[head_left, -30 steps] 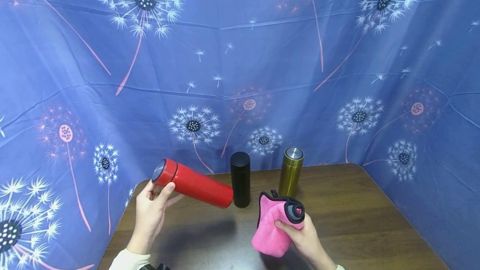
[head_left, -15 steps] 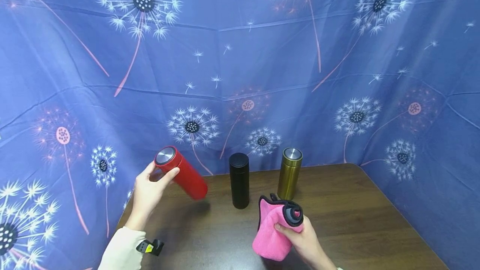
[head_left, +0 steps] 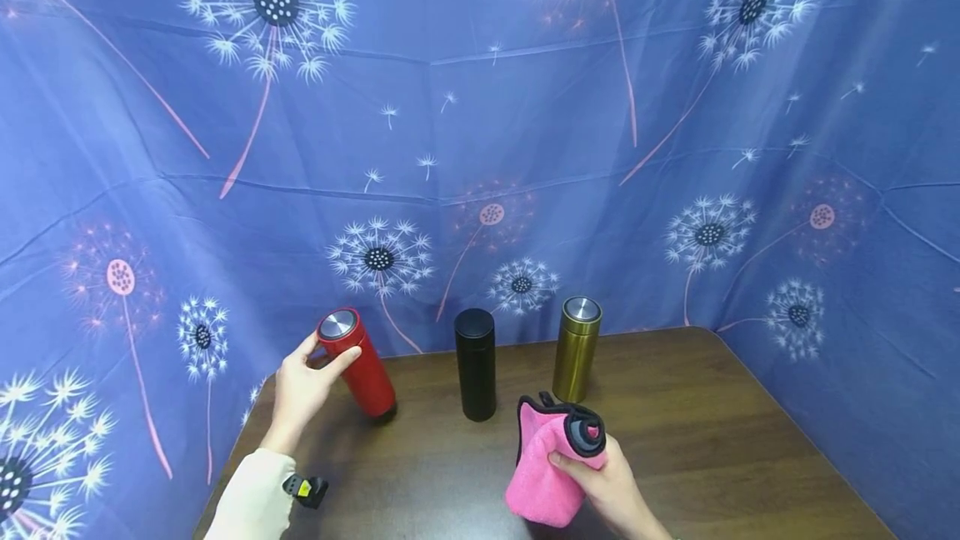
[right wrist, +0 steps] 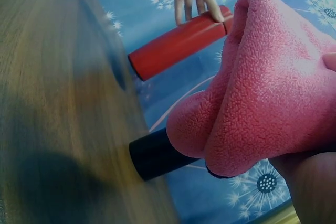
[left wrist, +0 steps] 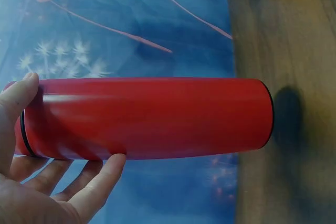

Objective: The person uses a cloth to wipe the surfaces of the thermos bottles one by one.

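Note:
My left hand grips a red thermos bottle near its silver-topped lid, thumb on one side and fingers on the other. The bottle leans, lid toward the left. In the left wrist view the base of the red bottle is close to the table, with a dark shadow beside it. My right hand holds a bunched pink cloth with black edging, the thumb pressed on its front. The right wrist view shows the fluffy side of the cloth hiding part of a black bottle.
A black thermos bottle stands upright at the middle back of the brown wooden table. To its right is an upright gold bottle with a silver lid, just behind the cloth. A blue dandelion-print curtain hangs behind the table.
The red bottle has swung from nearly level toward upright, its base moving left, away from the black bottle, and lower. The right hand and cloth have hardly moved.

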Tool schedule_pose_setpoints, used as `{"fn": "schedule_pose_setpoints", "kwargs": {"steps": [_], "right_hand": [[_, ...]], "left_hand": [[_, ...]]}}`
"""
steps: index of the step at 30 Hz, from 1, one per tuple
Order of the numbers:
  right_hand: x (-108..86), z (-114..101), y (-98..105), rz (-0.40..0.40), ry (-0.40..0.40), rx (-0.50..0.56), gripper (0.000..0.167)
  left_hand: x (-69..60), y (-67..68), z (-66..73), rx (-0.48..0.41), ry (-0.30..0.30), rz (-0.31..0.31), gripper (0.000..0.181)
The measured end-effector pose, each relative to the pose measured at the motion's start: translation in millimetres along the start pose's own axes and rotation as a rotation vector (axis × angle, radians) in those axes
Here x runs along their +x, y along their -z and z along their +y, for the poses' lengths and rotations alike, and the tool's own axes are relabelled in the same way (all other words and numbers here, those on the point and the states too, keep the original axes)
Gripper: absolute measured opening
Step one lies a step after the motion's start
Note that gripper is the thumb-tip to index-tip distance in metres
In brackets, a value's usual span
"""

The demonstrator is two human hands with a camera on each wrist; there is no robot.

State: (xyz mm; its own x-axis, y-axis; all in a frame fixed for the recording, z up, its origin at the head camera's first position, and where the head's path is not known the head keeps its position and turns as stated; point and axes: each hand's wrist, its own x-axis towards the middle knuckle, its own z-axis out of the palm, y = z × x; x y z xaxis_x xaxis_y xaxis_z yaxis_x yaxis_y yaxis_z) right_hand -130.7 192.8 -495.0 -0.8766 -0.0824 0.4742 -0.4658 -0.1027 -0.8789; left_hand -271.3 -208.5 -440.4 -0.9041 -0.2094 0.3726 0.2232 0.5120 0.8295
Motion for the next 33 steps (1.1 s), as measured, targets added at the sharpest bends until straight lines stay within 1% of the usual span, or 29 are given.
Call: {"fn": "schedule_pose_setpoints", "kwargs": {"steps": [5,13,16,20,24,30,33], "right_hand": [[1.3,-1,0,-0.008,0.000,0.018,0.034],[-0.4,-2,0,0.017,-0.044,0.016,0.034],[-1.0,-2,0,0.015,-0.041,0.005,0.033],[-1.1,-2,1,0.002,-0.038,0.021,0.032],[-1.8,-1,2,-0.014,-0.039,0.050,0.033],[-3.4,0,1,-0.026,-0.014,0.048,0.035],[-4.2,0,1,-0.032,-0.014,0.063,0.036]], "left_hand": [[3.4,-5.1,-11.9,0.021,0.034,-0.010,0.070],[3.3,-13.5,-21.4,0.056,0.038,-0.014,0.071],[2.6,-15.5,-23.6,0.077,0.038,-0.009,0.069],[2.6,-15.5,-24.2,0.094,0.032,-0.009,0.070],[2.3,-14.7,-22.4,0.103,0.032,-0.044,0.076],[-0.1,-14.9,-19.7,0.105,0.062,-0.078,0.082],[-3.5,-11.3,-15.6,0.110,0.082,-0.087,0.088]]}}
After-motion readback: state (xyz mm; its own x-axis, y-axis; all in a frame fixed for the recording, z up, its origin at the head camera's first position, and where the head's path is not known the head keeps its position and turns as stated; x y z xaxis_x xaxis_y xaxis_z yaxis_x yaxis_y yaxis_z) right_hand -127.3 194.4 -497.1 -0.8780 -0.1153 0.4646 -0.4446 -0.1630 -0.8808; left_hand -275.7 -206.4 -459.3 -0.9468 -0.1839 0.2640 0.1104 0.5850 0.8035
